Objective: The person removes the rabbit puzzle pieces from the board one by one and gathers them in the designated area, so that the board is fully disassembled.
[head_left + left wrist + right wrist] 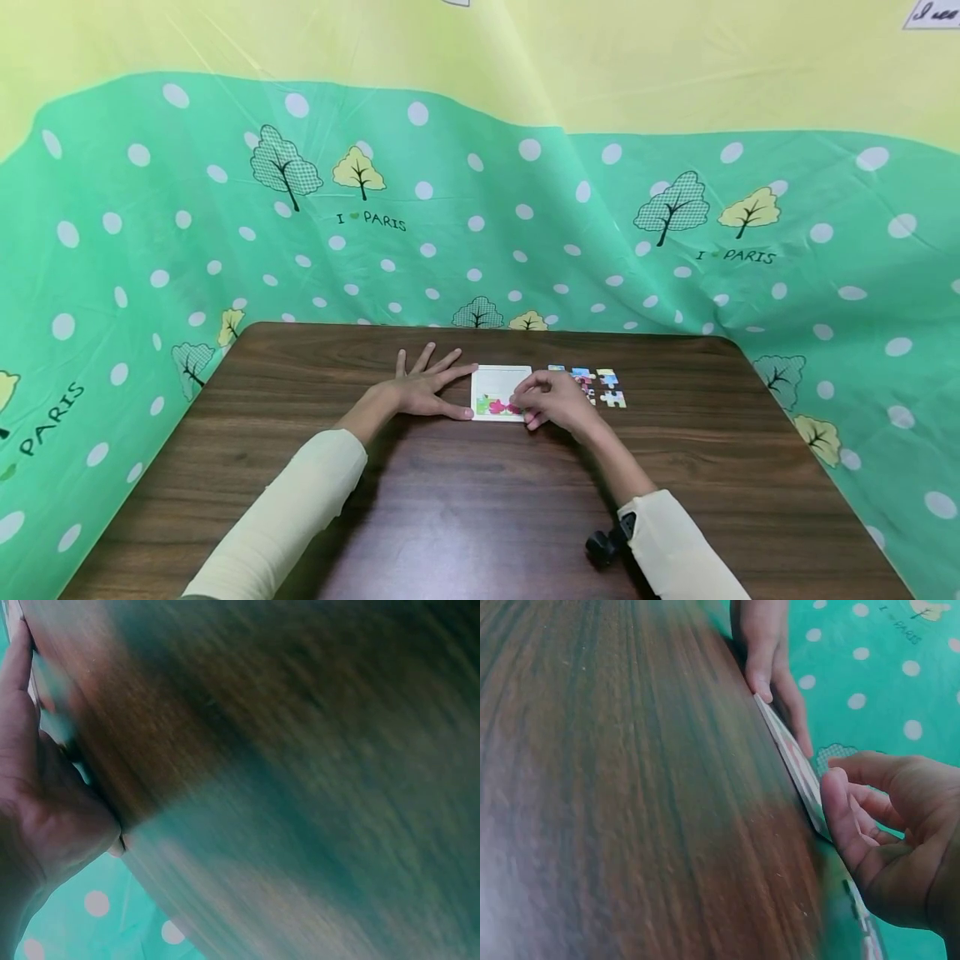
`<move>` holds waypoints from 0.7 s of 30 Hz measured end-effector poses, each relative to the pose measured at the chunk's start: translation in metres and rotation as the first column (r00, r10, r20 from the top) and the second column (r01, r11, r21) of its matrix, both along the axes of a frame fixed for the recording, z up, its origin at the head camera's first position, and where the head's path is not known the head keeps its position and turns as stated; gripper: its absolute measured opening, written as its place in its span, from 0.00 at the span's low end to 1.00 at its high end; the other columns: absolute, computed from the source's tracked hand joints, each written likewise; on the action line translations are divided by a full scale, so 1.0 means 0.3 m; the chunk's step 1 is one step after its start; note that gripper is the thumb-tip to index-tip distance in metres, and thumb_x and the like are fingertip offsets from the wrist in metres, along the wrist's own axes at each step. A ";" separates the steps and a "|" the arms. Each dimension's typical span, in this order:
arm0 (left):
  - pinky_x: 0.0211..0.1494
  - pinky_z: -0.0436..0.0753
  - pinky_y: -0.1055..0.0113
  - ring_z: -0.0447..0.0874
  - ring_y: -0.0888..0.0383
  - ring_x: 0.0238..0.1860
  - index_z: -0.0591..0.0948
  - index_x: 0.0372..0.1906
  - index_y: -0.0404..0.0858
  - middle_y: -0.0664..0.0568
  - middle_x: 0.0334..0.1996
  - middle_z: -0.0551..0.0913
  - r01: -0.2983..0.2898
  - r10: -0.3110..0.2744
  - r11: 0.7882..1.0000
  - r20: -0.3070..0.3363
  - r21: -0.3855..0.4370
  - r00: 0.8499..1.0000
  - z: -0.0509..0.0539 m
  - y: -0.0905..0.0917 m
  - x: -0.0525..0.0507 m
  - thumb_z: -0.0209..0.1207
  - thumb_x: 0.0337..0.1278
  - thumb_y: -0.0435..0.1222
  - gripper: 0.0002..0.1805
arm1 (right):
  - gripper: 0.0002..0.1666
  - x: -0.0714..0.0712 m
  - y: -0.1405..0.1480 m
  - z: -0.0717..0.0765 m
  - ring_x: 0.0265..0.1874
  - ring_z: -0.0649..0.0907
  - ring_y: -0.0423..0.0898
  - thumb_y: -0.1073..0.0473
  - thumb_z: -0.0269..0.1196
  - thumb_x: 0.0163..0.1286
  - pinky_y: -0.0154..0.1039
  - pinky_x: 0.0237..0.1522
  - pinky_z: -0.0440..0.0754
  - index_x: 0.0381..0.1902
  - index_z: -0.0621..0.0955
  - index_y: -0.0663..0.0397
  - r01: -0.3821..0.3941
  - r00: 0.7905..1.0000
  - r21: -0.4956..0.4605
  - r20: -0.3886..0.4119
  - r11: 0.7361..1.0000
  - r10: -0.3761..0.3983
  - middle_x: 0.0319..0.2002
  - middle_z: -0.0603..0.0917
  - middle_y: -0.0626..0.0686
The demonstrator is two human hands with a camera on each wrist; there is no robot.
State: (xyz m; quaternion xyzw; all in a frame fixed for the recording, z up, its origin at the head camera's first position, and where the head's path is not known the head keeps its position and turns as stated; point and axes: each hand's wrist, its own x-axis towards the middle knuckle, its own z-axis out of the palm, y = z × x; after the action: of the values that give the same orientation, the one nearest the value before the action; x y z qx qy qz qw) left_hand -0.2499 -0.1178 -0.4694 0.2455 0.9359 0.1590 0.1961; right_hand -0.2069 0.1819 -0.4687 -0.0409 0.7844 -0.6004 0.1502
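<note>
A white puzzle tray (501,379) lies flat near the far side of the table, with pink and green puzzle pieces (491,406) along its near edge. My left hand (416,392) has its fingers spread on the table; thumb and index fingertip touch the tray's left edge. Over the tray's right part, my right hand (555,400) pinches a puzzle piece between thumb and index finger, at the pink pieces. The fingers mostly hide that piece. In the right wrist view the right thumb (840,806) and index fingertip meet just above the tray (799,776).
Several loose puzzle pieces (611,389) lie right of the tray, partly behind the right hand. The dark wooden table (480,508) ends just beyond the tray at a green dotted cloth (480,250). A black device (603,548) is strapped at the right wrist.
</note>
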 end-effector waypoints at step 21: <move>0.86 0.18 0.21 0.18 0.39 0.95 0.53 0.92 0.75 0.62 0.96 0.37 -0.006 0.005 1.000 0.033 0.015 0.999 -0.004 -0.004 -0.011 0.63 0.65 0.77 0.55 | 0.09 -0.044 -0.047 -0.030 0.25 0.90 0.43 0.72 0.71 0.72 0.40 0.35 0.95 0.48 0.88 0.72 -0.096 0.995 0.019 -0.013 0.995 0.096 0.33 0.91 0.55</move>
State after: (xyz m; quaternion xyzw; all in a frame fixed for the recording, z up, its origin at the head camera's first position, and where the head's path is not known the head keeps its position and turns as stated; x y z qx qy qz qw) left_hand -0.2532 -0.1189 -0.4705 0.2418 0.9320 0.1704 0.2092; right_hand -0.2202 0.1676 -0.4777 -0.0815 0.7881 -0.5849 0.1738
